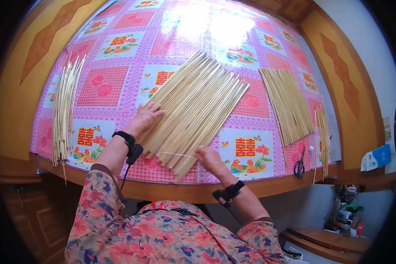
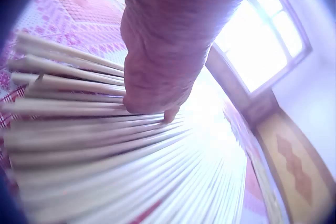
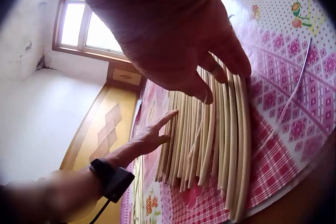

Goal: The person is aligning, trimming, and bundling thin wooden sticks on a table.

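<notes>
A fanned mat of long pale sticks (image 1: 198,97) lies slanted across the patterned cloth, its lower ends uneven. Spread over its left edge, my left hand (image 1: 147,118) rests on the sticks; in the left wrist view this hand (image 2: 163,45) touches them from above. My right hand (image 1: 210,160) is at the mat's lower right edge, and the right wrist view shows its fingers (image 3: 239,61) loosely bent over the edge sticks (image 3: 231,129). A thin white string (image 1: 178,154) crosses the lower sticks towards my right hand. A loose length of string (image 3: 296,85) lies on the cloth beside it.
A second stick mat (image 1: 288,103) lies to the right, with dark-handled scissors (image 1: 299,168) below it and a narrow bundle of sticks (image 1: 322,141) beyond. Another loose bundle (image 1: 67,105) lies at the far left. The wooden table edge (image 1: 163,189) runs in front of the body.
</notes>
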A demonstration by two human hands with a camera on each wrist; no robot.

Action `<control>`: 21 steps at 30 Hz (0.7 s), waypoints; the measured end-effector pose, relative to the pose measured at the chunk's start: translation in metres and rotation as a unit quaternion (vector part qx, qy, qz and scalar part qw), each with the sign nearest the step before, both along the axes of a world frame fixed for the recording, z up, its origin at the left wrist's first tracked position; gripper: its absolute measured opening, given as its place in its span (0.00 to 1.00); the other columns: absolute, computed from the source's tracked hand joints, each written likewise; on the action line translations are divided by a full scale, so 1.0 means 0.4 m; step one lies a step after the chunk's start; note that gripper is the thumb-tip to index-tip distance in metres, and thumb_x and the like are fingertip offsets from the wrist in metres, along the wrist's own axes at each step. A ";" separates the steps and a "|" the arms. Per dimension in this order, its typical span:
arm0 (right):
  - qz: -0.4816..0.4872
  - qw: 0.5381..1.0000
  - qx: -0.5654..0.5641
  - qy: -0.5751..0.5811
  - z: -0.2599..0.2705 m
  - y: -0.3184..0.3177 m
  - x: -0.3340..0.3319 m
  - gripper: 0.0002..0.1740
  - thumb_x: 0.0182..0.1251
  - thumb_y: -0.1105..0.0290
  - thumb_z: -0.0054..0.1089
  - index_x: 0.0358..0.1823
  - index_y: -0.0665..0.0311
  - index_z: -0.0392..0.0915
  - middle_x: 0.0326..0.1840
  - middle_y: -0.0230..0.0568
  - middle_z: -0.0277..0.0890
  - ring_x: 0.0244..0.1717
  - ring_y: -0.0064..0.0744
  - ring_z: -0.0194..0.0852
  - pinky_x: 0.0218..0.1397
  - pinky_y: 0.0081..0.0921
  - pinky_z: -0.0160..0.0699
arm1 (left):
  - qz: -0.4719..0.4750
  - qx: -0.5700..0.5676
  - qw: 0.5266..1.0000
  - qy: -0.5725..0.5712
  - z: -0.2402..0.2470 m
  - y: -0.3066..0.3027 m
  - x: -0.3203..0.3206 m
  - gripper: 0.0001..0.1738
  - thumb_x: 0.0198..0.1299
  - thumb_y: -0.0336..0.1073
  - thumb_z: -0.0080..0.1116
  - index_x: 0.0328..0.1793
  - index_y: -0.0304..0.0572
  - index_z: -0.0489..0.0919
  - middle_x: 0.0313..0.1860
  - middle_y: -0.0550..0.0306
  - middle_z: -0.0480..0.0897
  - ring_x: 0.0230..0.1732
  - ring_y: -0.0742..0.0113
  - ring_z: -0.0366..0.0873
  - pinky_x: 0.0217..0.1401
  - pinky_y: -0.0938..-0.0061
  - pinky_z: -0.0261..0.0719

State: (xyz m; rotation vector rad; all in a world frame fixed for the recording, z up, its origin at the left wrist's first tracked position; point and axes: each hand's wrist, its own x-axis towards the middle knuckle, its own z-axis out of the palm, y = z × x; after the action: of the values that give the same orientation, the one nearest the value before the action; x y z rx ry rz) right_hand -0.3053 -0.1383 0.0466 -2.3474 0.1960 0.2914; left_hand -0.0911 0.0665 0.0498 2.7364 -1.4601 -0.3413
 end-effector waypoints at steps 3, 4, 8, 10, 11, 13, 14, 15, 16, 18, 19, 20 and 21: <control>0.043 0.968 0.244 0.037 -0.004 0.112 -0.009 0.12 0.62 0.67 0.53 0.40 0.68 0.74 0.43 0.45 0.75 0.42 0.32 0.73 0.46 0.26 0.71 | 0.127 0.009 0.992 0.025 -0.014 0.040 0.022 0.24 0.53 0.28 0.43 0.59 0.55 0.69 0.68 0.58 0.58 0.71 0.56 0.49 0.69 0.47 0.41; 0.072 0.951 0.300 0.015 0.024 0.143 -0.018 0.11 0.62 0.68 0.53 0.40 0.69 0.74 0.45 0.44 0.75 0.43 0.32 0.73 0.47 0.25 0.71 | 0.110 -0.006 0.994 -0.024 -0.020 0.047 0.016 0.23 0.53 0.29 0.44 0.57 0.53 0.70 0.65 0.57 0.62 0.69 0.56 0.53 0.67 0.47 0.46; 0.131 0.944 0.286 -0.102 0.172 0.122 -0.038 0.08 0.60 0.71 0.54 0.38 0.68 0.75 0.43 0.43 0.75 0.43 0.31 0.73 0.47 0.25 0.72 | -0.039 -0.051 0.998 -0.013 -0.005 0.010 -0.090 0.18 0.53 0.33 0.48 0.52 0.49 0.72 0.56 0.56 0.70 0.60 0.57 0.64 0.58 0.51 0.60; 0.040 0.935 0.313 -0.162 0.251 0.056 -0.055 0.06 0.60 0.75 0.54 0.37 0.67 0.75 0.43 0.43 0.76 0.43 0.31 0.74 0.47 0.25 0.72 | -0.131 -0.048 0.979 0.147 0.050 -0.016 -0.199 0.16 0.53 0.35 0.51 0.50 0.47 0.73 0.51 0.56 0.72 0.56 0.59 0.67 0.53 0.58 0.62; -0.020 0.916 0.355 -0.187 0.300 0.020 -0.067 0.05 0.60 0.78 0.52 0.37 0.68 0.75 0.41 0.43 0.76 0.45 0.32 0.74 0.49 0.24 0.72 | -0.160 -0.080 0.962 0.207 0.023 -0.009 -0.244 0.14 0.54 0.36 0.50 0.47 0.46 0.73 0.50 0.57 0.72 0.54 0.59 0.68 0.52 0.59 0.63; -0.046 0.867 0.414 -0.275 0.395 -0.042 -0.083 0.06 0.63 0.80 0.45 0.33 0.70 0.73 0.39 0.45 0.76 0.47 0.35 0.74 0.51 0.27 0.72 | -0.225 -0.140 0.929 0.258 -0.001 0.014 -0.316 0.13 0.54 0.36 0.50 0.46 0.45 0.73 0.50 0.59 0.72 0.53 0.61 0.69 0.51 0.60 0.64; -0.045 0.818 0.472 -0.326 0.422 -0.061 -0.086 0.07 0.64 0.80 0.42 0.33 0.70 0.72 0.38 0.45 0.76 0.44 0.35 0.76 0.50 0.29 0.73 | -0.258 -0.168 0.918 0.251 0.006 0.031 -0.339 0.14 0.53 0.36 0.51 0.47 0.45 0.73 0.52 0.59 0.72 0.54 0.61 0.69 0.51 0.61 0.64; -0.041 0.834 0.454 -0.311 0.463 -0.066 -0.089 0.07 0.65 0.79 0.42 0.33 0.70 0.71 0.36 0.44 0.76 0.42 0.34 0.77 0.49 0.27 0.74 | -0.265 -0.163 0.918 0.247 0.003 0.043 -0.350 0.15 0.52 0.35 0.53 0.47 0.45 0.74 0.48 0.57 0.75 0.49 0.61 0.73 0.45 0.65 0.68; -0.037 0.848 0.441 -0.292 0.485 -0.059 -0.088 0.06 0.65 0.78 0.43 0.34 0.69 0.71 0.34 0.43 0.76 0.39 0.33 0.77 0.47 0.26 0.75 | -0.225 -0.110 0.918 0.308 -0.003 0.048 -0.343 0.10 0.52 0.36 0.53 0.41 0.45 0.76 0.36 0.54 0.79 0.37 0.58 0.77 0.36 0.67 0.73; -0.030 0.900 0.384 -0.204 0.462 -0.041 -0.067 0.07 0.66 0.76 0.43 0.34 0.69 0.71 0.33 0.41 0.76 0.37 0.31 0.78 0.44 0.25 0.76 | -0.057 -0.091 0.923 0.369 -0.019 0.084 -0.347 0.07 0.53 0.36 0.52 0.35 0.45 0.77 0.26 0.53 0.78 0.27 0.53 0.77 0.29 0.66 0.74; -0.021 0.942 0.310 -0.124 0.440 -0.029 -0.067 0.07 0.66 0.75 0.44 0.35 0.69 0.71 0.31 0.39 0.76 0.35 0.29 0.78 0.42 0.23 0.77 | -0.081 -0.107 0.939 0.316 -0.010 0.108 -0.349 0.07 0.54 0.37 0.52 0.34 0.44 0.76 0.25 0.53 0.78 0.27 0.52 0.76 0.29 0.64 0.74; -0.063 0.910 0.394 -0.111 0.372 -0.031 -0.062 0.08 0.66 0.72 0.45 0.35 0.69 0.72 0.30 0.37 0.76 0.33 0.25 0.78 0.38 0.19 0.76 | -0.103 -0.122 0.953 0.256 0.000 0.136 -0.335 0.07 0.54 0.37 0.51 0.32 0.43 0.76 0.24 0.53 0.77 0.27 0.51 0.76 0.30 0.63 0.74; -0.101 0.921 0.365 -0.088 0.298 -0.048 -0.064 0.08 0.66 0.71 0.46 0.35 0.69 0.72 0.29 0.36 0.76 0.32 0.24 0.77 0.37 0.19 0.76 | -0.123 -0.157 0.957 0.211 -0.016 0.172 -0.316 0.07 0.55 0.37 0.51 0.32 0.42 0.75 0.25 0.53 0.77 0.28 0.51 0.76 0.31 0.63 0.74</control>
State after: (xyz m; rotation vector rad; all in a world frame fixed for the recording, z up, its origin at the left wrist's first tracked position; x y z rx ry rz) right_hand -0.3311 -0.1574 0.1659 -1.5829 0.1966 0.0315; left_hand -0.2177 0.1352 0.0434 2.0785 -1.5685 -0.5974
